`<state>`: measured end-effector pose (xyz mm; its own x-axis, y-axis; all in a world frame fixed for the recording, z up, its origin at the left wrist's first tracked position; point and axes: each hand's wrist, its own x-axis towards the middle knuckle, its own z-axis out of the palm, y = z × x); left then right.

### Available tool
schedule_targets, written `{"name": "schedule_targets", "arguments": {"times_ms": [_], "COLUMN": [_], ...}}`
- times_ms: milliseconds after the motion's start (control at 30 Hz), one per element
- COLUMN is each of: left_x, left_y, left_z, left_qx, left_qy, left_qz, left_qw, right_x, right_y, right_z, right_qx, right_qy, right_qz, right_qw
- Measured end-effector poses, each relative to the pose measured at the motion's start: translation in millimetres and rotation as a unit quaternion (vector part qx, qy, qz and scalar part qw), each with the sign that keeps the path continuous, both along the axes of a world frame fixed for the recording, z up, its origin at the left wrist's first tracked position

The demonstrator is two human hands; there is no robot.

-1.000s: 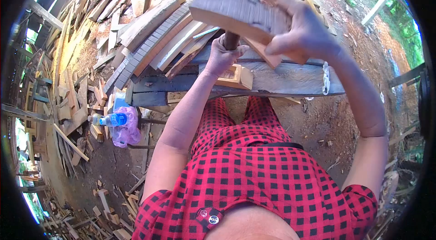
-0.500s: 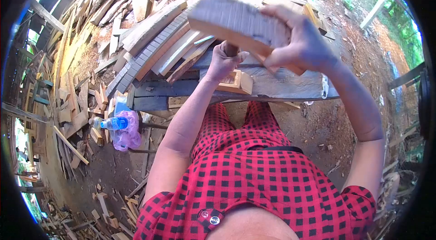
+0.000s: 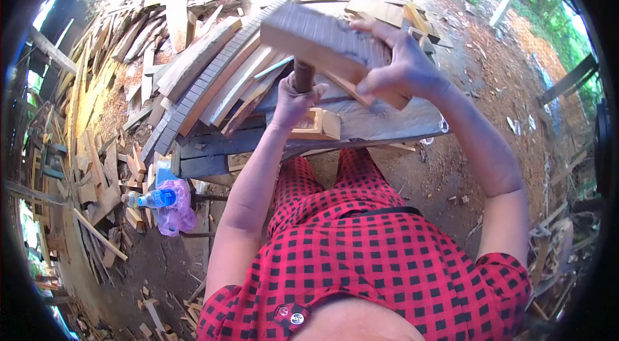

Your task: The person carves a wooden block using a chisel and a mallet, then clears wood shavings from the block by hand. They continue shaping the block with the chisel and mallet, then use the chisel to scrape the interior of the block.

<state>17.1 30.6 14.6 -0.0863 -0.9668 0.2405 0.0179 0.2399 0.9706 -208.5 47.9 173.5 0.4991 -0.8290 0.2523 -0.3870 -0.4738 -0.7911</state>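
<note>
My left hand (image 3: 296, 97) is wrapped round a dark rounded handle (image 3: 303, 75), whose upper end disappears under a thick wooden block (image 3: 322, 41). The block is raised above the bench, with a grey, lined upper face and a lighter brown side. At its right end my right hand (image 3: 400, 64) grips it, fingers over the far edge and thumb at the near side. Below the block, a small light wooden box-like piece (image 3: 316, 124) lies on the grey bench (image 3: 387, 123), just right of my left wrist.
Long boards and a ridged strip (image 3: 213, 60) lie left of and beyond the bench. A blue-labelled bottle (image 3: 158, 198) and a pink plastic bag (image 3: 175, 215) are at the lower left. Scrap wood (image 3: 97, 193) is heaped farther left.
The view has shifted, so the bench and boards appear farther left. Both hands still hold the same things, and the block's tilt has changed slightly.
</note>
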Motion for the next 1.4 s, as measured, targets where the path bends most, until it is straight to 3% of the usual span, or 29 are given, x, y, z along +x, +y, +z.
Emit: {"name": "schedule_targets", "arguments": {"times_ms": [100,167,233,267,433,467,500,567,633,700,767,867,967,1033,1067,1100,1133,1167,1233,1400], "left_x": [3.8,1.2,-0.9,0.9,1.0,1.3,1.4,-0.8,-2.3,2.7,3.2,-6.7,16.4,21.6,24.4,27.8,28.7,29.5,30.0,30.5], "left_y": [0.6,3.4,5.2,4.2,4.4,4.8,4.8,3.9,5.3,2.7,2.6,10.0,13.1,16.4,20.5,27.5,35.5,42.8,53.2,54.2], "left_z": [-2.3,1.5,3.3,2.0,1.4,1.5,1.8,3.5,6.2,2.6,3.4,1.9,-11.2,-16.6,-25.0,-37.4,-45.5,-53.7,-62.8,-59.2], "left_qx": [-0.008,-0.03,-0.027,-0.02,-0.014,-0.014,-0.013,-0.009,0.004,-0.01,0.003,-0.05,-0.036,0.056,0.054,-0.007,-0.069,-0.073,0.032,0.071], "left_qy": [-0.003,-0.001,0.019,0.016,0.018,0.017,0.013,0.009,0.018,0.003,0.089,0.085,0.001,-0.145,-0.144,-0.338,-0.515,-0.516,-0.462,-0.476], "left_qz": [-0.01,-0.003,-0.003,-0.009,-0.019,-0.019,-0.011,-0.007,0.0,-0.025,-0.061,0.002,-0.005,0.01,0.005,0.077,0.147,0.142,0.152,0.13], "left_qw": [1.0,1.0,0.999,1.0,1.0,1.0,1.0,1.0,1.0,1.0,0.994,0.995,0.999,0.988,0.988,0.938,0.842,0.842,0.873,0.867], "right_x": [-12.0,-29.1,-43.9,-52.3,-75.8,-78.1,-75.2,-55.3,-11.4,24.2,49.7,81.7,97.1,98.7,97.0,94.8,95.1,97.8,99.9,101.9], "right_y": [-6.0,-26.3,-34.1,-42.0,-63.0,-66.7,-70.6,-71.8,-48.9,-24.7,-4.2,-16.5,-20.4,-18.3,-19.4,-20.0,-18.8,-16.4,-13.3,-8.9], "right_z": [-28.5,-71.9,-99.5,-116.6,-162.7,-180.5,-178.3,-159.9,-88.3,-49.0,-29.9,-38.0,-35.3,-36.0,-37.2,-38.4,-40.2,-42.5,-46.6,-47.5], "right_qx": [0.051,0.007,-0.011,-0.014,0.061,-0.046,-0.046,-0.171,-0.041,-0.114,-0.252,-0.206,-0.158,-0.155,-0.151,-0.147,-0.148,-0.161,-0.177,-0.167], "right_qy": [-0.074,-0.035,0.141,0.141,0.373,0.441,0.44,0.268,0.014,-0.077,0.054,0.095,0.128,0.114,0.096,0.077,0.077,0.069,0.06,0.016], "right_qz": [-0.076,-0.133,-0.253,-0.259,-0.268,-0.275,-0.277,-0.218,-0.086,0.03,0.015,0.042,0.034,0.012,-0.001,-0.016,-0.023,-0.026,-0.031,-0.027], "right_qw": [0.993,0.99,0.957,0.955,0.886,0.853,0.853,0.923,0.995,0.99,0.966,0.973,0.978,0.981,0.984,0.986,0.986,0.984,0.982,0.985]}}
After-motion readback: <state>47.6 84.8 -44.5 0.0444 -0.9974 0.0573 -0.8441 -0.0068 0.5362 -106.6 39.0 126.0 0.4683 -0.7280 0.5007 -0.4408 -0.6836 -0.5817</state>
